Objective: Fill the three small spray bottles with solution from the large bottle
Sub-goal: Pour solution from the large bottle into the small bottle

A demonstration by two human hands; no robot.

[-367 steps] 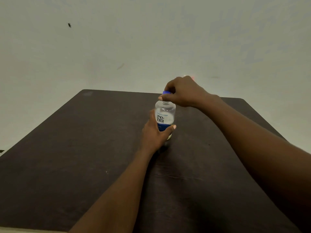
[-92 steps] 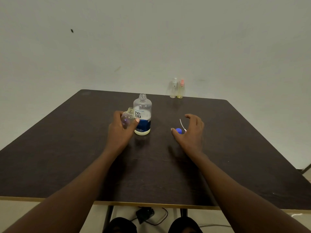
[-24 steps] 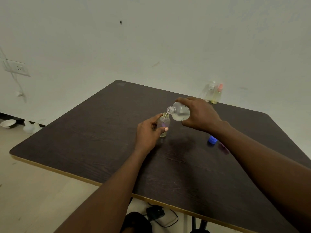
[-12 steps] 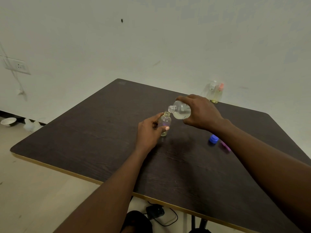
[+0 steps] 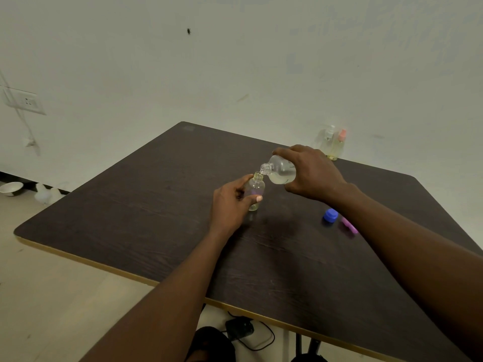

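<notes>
Left hand [image 5: 230, 205] gripping one small bottle [image 5: 255, 190], right hand [image 5: 311, 175] tipping one large bottle [image 5: 279, 173], two spray bottles [image 5: 333, 143] behind, one blue cap [image 5: 330, 215]

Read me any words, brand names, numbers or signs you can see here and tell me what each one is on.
None can be read.
Large bottle: tipped in the right hand, which covers its label.
Small bottle in the left hand: no print shows.
Two spray bottles by the wall: too small and blurred.
Blue cap: no marking visible.
</notes>
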